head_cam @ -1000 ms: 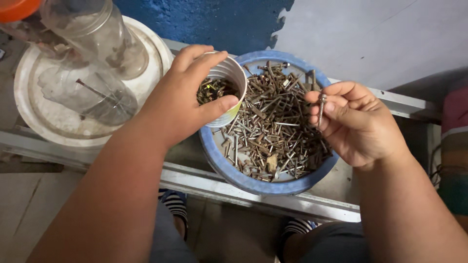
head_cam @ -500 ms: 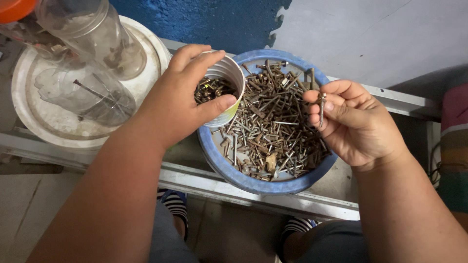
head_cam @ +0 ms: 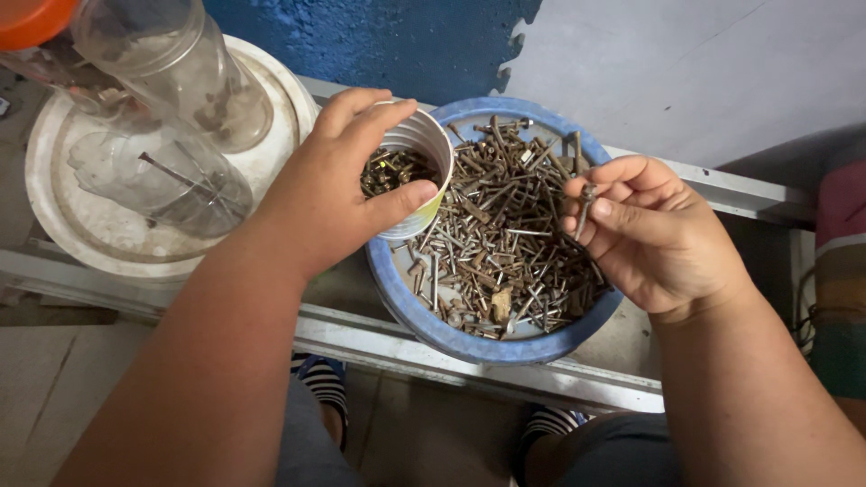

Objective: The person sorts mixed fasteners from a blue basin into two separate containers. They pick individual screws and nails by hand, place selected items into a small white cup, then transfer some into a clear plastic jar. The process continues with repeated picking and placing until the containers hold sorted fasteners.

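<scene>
Lying at the far left, a round white plastic tray carries clear plastic jars tipped on their sides; the nearer jar has a single long nail inside, and the farther jar sits just beside an orange lid at the top corner. Next to the tray, the person's left hand is wrapped around a small white paper cup, thumb pressed on its near rim and fingers curled over the far side; the cup holds a small heap of dark screws and is tilted against the left edge of a round blue plastic bowl. That bowl rests on a pale metal rail and is filled with a tangle of rusty nails and screws. Over the bowl's right side, the right hand pinches one rusty screw upright between thumb and fingertips, the other fingers curled in. Striped footwear shows below the rail.
</scene>
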